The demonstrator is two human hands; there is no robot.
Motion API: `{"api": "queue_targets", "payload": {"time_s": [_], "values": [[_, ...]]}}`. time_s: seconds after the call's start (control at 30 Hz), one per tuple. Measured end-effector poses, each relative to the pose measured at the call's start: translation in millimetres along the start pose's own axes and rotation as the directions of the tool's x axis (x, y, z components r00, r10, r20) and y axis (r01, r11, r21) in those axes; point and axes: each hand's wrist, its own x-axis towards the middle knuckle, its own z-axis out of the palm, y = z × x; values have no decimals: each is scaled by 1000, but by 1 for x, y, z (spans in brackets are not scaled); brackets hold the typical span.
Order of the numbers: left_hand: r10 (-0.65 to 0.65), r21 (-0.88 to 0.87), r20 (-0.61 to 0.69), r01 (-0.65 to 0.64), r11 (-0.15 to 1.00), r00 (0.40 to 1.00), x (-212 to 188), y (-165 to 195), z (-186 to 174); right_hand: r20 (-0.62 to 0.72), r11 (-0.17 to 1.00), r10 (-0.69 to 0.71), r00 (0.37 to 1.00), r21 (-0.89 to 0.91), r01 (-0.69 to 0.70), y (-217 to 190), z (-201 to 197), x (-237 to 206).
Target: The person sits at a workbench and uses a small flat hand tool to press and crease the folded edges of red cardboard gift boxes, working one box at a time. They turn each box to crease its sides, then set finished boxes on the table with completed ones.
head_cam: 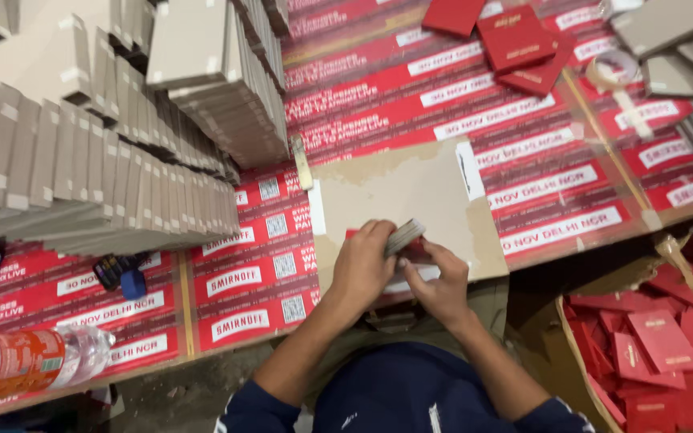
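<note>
At table edge | left hand (360,269), right hand (439,282): fingers grasping one grey card (404,236) | one bottle (30,361)

light: even, fairly bright, overhead, warm cast | shadows: soft, dark under table edge (202,353) | glare: sheen on the glossy red printed sheets (459,104) and on the plastic bottle (34,361) | blur: slight motion smear on hands, grey card stacks (82,152) soft | distortion: wide-angle bend at edges, corners stretched
</note>
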Motion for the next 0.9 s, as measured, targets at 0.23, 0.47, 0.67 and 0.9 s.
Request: {"api": "queue_targets", "payload": {"time_s": [0.23,0.47,0.67,0.9], "values": [[38,-46,-299,-54,998,954,7,-9,-28,136,938,281,950,172,-302,43,15,-26],[98,131,-119,-82,988,988,-13,-28,-40,-58,989,113,992,102,-107,38,55,-45],[63,584,-177,54,810,982,-4,-58,-25,-45,993,108,993,55,-106,30,60,-41],[241,643,-279,-6,765,929,-17,-67,-19,-11,996,56,998,73,-55,20,56,-36]]}}
